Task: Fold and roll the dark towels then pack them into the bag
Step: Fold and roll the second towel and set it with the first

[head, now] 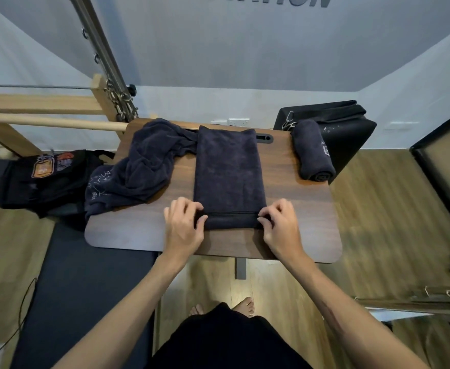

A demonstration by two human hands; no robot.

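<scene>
The dark wooden bench (298,209) carries all three towels. Off its left edge, on a lower dark surface, lies a black bag (45,179) with an orange and white patch; its printing is too blurred to read. A black folded pad (346,134) stands behind the far right corner.

On the left of the bench sits a crumpled towel (144,166), unfolded, with pale embroidered marks that cannot be read. In the middle lies the folded towel (229,171), a long flat strip running away from the person, its near end turned up into the first roll. At the far right rests a rolled towel (313,153), finished, with a small pale label too small to make out.

So, in judgement, one towel is rolled, one is just starting to be rolled, one is untouched, and nothing is packed yet.

The left hand (184,225) and right hand (279,225) each pinch a near corner of the strip, fingers curled over the turned edge.

On the far wall, cut-off letters seem to read "STATION".
</scene>
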